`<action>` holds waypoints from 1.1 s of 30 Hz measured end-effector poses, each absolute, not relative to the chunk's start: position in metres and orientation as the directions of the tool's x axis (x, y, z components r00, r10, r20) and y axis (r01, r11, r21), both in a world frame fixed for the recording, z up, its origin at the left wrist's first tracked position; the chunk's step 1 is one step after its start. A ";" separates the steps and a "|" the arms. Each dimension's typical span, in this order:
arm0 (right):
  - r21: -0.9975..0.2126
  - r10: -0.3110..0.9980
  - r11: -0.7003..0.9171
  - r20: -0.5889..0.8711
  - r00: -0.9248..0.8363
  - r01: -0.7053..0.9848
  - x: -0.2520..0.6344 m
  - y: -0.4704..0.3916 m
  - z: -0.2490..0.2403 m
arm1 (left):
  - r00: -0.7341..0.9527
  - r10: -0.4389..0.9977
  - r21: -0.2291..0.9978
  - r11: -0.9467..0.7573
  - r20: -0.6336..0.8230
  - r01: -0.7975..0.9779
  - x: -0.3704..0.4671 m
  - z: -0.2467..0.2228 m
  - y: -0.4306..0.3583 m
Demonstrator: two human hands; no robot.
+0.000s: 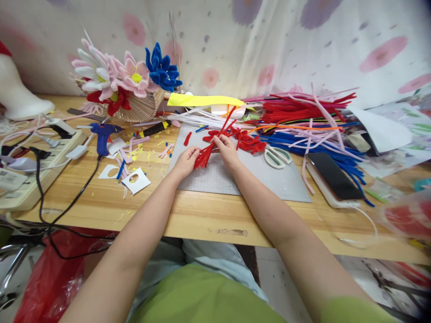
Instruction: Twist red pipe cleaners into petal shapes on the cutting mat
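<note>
With your left hand [186,161] and right hand [226,150] both pinching the red stems [203,159] above the grey mat [272,187], left of the scissors [278,157], hold their crossing firmly on the right and even the near ends gently on the left.

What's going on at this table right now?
A person has both hands on a bundle of red strips: the right hand pinches it and the left hand touches its lower end. The bundle is above a gray mat, where more red pieces and scissors lie. A blue glue gun is off to the left.
</note>
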State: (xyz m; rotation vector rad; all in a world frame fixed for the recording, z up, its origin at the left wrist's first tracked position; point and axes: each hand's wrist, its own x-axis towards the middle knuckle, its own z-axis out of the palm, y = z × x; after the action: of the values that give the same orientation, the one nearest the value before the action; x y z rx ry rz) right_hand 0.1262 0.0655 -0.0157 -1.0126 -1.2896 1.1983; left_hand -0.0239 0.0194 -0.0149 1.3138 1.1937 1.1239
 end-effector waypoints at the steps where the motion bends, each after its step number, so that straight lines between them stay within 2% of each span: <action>1: -0.987 0.986 0.143 0.148 -0.081 -0.068 0.127 0.065 -0.015 | 0.100 0.995 0.998 -0.009 0.002 0.069 -0.023 -0.012 0.018; 4: -0.984 0.976 0.178 0.181 -0.125 -0.033 0.126 0.063 -0.014 | 0.143 0.987 0.997 0.066 -0.072 0.045 -0.021 -0.004 0.014; 7: -0.971 0.943 0.235 0.219 -0.249 0.037 0.123 0.058 -0.013 | 0.183 0.974 0.990 0.138 -0.133 -0.019 -0.022 -0.001 0.013; 10: -0.944 0.901 0.317 0.270 -0.340 0.089 0.116 0.056 -0.014 | 0.197 0.975 0.990 0.123 -0.107 -0.073 -0.024 -0.003 0.015; 13: -0.916 0.887 0.377 0.314 -0.338 0.136 0.110 0.056 -0.017 | 0.173 0.979 0.989 0.127 -0.112 -0.078 -0.025 -0.004 0.016; 15: -0.925 0.904 0.352 0.295 -0.309 0.145 0.108 0.056 -0.018 | 0.140 0.981 0.985 0.147 -0.134 -0.087 -0.024 -0.003 0.015; 19: -0.980 0.935 0.189 0.162 -0.314 0.060 0.112 0.053 -0.019 | 0.057 0.988 0.982 0.147 -0.141 -0.115 -0.022 -0.001 0.014; 25: -0.986 0.924 0.131 0.158 -0.347 -0.101 0.120 0.047 -0.018 | -0.002 0.986 0.974 0.164 -0.166 -0.159 -0.023 0.000 0.014; 28: -0.990 0.905 0.082 0.121 -0.408 -0.112 0.123 0.047 -0.016 | 0.037 0.985 0.964 0.172 -0.168 -0.201 -0.026 0.000 0.014; 33: -0.997 0.858 0.070 0.081 -0.506 -0.040 0.128 0.048 -0.014 | 0.120 0.983 0.958 0.161 -0.136 -0.236 -0.034 0.001 0.015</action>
State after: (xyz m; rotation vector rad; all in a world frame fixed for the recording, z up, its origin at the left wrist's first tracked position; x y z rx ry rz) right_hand 0.1283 0.0484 -0.0138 -0.8338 -1.6074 1.5332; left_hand -0.0337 0.0148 0.0006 0.9673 1.0215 1.1332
